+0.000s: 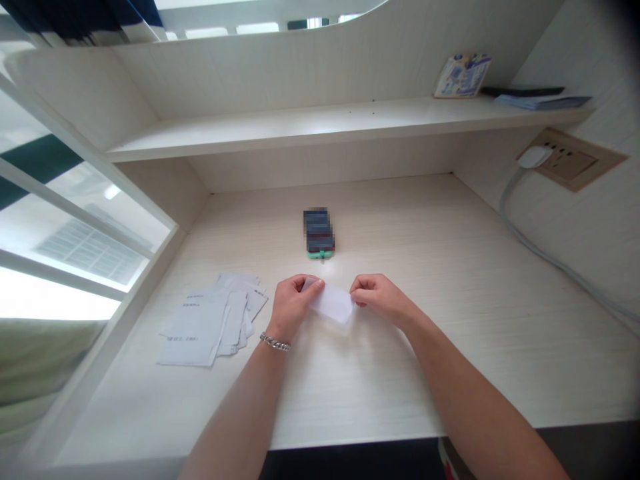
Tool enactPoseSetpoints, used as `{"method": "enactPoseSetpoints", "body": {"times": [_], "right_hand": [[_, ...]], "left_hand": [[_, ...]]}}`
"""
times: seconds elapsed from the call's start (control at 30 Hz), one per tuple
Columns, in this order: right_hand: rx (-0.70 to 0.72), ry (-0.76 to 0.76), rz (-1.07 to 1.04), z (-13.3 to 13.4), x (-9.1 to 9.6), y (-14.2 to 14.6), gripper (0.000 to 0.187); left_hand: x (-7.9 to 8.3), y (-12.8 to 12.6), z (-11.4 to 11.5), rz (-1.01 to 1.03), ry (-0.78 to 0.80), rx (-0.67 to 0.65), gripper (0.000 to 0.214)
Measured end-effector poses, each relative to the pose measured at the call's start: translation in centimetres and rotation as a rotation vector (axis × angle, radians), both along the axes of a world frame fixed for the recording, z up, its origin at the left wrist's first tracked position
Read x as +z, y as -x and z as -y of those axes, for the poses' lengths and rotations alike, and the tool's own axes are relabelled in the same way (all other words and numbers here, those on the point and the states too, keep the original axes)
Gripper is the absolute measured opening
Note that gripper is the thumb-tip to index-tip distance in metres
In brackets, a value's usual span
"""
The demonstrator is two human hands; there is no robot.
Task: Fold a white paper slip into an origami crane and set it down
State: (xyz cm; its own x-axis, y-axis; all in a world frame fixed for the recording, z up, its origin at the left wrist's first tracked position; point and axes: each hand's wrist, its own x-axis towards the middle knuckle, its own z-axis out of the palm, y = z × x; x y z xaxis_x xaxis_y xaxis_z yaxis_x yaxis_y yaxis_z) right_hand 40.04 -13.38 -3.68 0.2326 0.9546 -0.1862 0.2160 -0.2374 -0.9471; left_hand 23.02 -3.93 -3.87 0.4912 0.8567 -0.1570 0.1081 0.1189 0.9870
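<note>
A small white slip of paper (333,303) is held between both hands just above the pale wooden desk (450,320). My left hand (290,308), with a metal bracelet on the wrist, pinches its left end. My right hand (377,299) pinches its right end. To the left of my left hand lies a loose pile of white printed paper sheets (210,327). A phone in a green case (319,233) lies flat on the desk a little beyond the hands.
A shelf (325,123) runs above the desk; on its right end stand a colourful packet (463,75) and flat dark items (537,97). A wall socket (570,159) with a white plug and a cable (540,250) is on the right wall. A window frame borders the left.
</note>
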Motion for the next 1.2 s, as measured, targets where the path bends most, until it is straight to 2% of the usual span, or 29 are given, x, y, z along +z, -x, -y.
{"method": "enactPoseSetpoints", "body": {"times": [0.17,0.37,0.47,0.53,0.67,0.87,0.93,1.07,1.2], "right_hand": [[-0.011,0.009,-0.060,0.3,0.5,-0.7,0.007],[-0.172,-0.104,-0.154,0.3,0.7,-1.2,0.013],[-0.136,-0.136,-0.185,-0.1,0.4,-0.3,0.025],[-0.100,-0.147,-0.231,-0.3,0.0,0.3,0.026],[-0.134,-0.143,-0.218,-0.6,-0.7,0.6,0.022],[-0.174,-0.164,-0.135,-0.5,-1.2,0.2,0.021],[-0.186,-0.177,-0.121,-0.5,-1.2,0.1,0.022],[-0.202,-0.190,-0.080,-0.4,-0.8,0.2,0.023],[-0.119,-0.146,0.003,-0.2,-0.3,0.6,0.021]], "left_hand": [[0.0,0.5,-0.6,0.038,0.010,0.044,0.028],[0.0,1.1,-1.1,0.128,0.073,0.164,0.032],[0.0,0.4,-0.3,0.174,0.135,0.143,0.033],[0.0,-0.1,0.2,0.180,0.148,0.141,0.033],[-0.1,-0.4,0.6,0.154,0.163,0.109,0.033],[-0.5,-0.2,0.4,0.073,0.059,0.077,0.030],[-0.5,0.0,0.2,0.023,0.020,0.032,0.027],[-0.2,0.5,-0.1,-0.071,-0.010,-0.156,0.024],[0.2,0.4,0.3,-0.146,-0.102,-0.268,0.022]]}}
